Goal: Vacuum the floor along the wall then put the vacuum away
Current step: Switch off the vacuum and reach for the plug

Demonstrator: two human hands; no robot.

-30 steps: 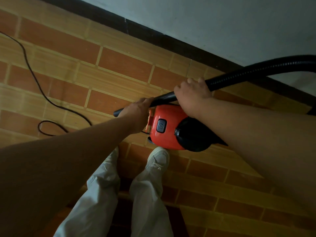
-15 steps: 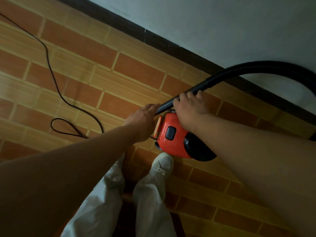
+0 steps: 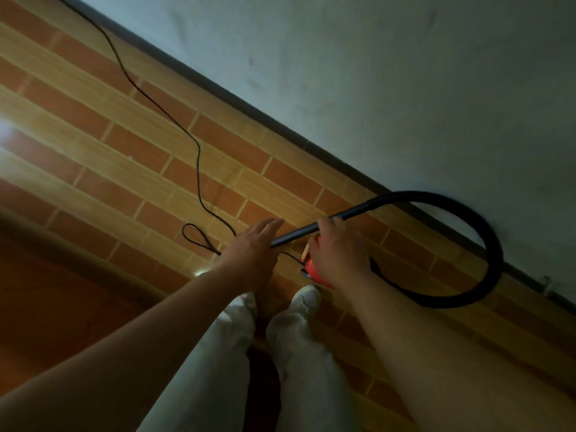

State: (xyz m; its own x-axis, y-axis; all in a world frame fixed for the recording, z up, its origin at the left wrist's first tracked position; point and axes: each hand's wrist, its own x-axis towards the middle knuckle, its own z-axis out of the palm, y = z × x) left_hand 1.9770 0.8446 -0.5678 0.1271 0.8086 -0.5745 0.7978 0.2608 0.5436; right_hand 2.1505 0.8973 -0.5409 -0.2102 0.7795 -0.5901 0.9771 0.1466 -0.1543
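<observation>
Two hands on the vacuum's wand point(image 3: 296, 233). The right hand point(image 3: 338, 247) curls round it, directly over the red canister point(image 3: 311, 271). The left hand point(image 3: 252, 244) lies flat-fingered over its free end. The wand's axis runs from the left hand toward the wall point(image 3: 405, 88). The hose point(image 3: 486, 244) loops right. The canister is on the floor by the shoe point(image 3: 307, 299), right hand nearer. The power cord point(image 3: 196, 157) trails left.
</observation>
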